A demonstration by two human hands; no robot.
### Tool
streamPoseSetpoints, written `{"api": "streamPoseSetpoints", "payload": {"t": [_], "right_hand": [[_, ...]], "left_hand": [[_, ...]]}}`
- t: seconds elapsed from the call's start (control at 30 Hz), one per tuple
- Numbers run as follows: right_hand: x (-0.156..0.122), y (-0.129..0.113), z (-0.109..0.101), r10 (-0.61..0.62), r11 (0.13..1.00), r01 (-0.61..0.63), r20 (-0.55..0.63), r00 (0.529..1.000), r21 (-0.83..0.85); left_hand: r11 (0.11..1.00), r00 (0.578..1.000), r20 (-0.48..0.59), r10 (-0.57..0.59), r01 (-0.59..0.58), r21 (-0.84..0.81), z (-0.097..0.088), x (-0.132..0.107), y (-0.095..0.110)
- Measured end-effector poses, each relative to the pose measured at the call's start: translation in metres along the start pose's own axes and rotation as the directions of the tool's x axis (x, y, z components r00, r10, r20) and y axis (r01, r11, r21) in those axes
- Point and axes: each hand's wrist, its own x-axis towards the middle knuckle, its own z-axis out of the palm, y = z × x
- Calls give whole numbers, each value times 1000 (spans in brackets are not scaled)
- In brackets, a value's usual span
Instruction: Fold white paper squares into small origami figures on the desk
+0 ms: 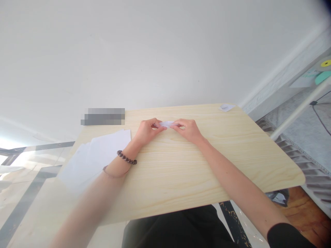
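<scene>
A small folded piece of white paper [167, 124] lies on the far middle of a light wooden table [181, 172]. My left hand [148, 131] pinches its left end with closed fingers. My right hand [187, 130] pinches its right end the same way. Both hands rest on the tabletop, close together. A dark bead bracelet [126, 157] and a thin cord circle my left wrist.
A stack of white paper sheets [93, 160] lies at the table's left side. A small folded paper scrap [227, 107] sits at the far right corner. A blurred grey patch [103, 116] lies at the far left edge. A white wall stands behind the table.
</scene>
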Motion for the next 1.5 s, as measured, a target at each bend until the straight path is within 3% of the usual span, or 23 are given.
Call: {"api": "streamPoseSetpoints", "payload": {"t": [0.17,0.37,0.47,0.63,0.8,1.0,1.17,1.5], "right_hand": [[-1,2,1,27,999,-27,-1,1000,-18],[-4,5,1,-45,998,48,65,997,-32],[-4,6,2,-74,996,76,59,996,-47],[-3,8,2,-57,992,64,59,997,-107],[-3,6,3,-36,993,43,61,998,-114],[-3,3,0,99,995,-100,93,991,6],[-3,3,-5,289,938,-318,193,938,142],[-1,3,-12,248,900,-345,340,907,264]], "left_hand": [[1000,1000,9,-21,21,3,0,0,-1],[989,986,130,108,-120,88,-2,0,-7],[983,983,131,130,-145,111,-2,0,-8],[986,993,74,94,-103,134,-1,-1,-6],[992,999,27,-27,23,127,-1,-2,-2],[995,992,73,-102,100,31,-3,0,-4],[965,959,210,-189,220,-140,-6,2,-8],[952,948,308,-83,167,-256,-9,2,0]]}}
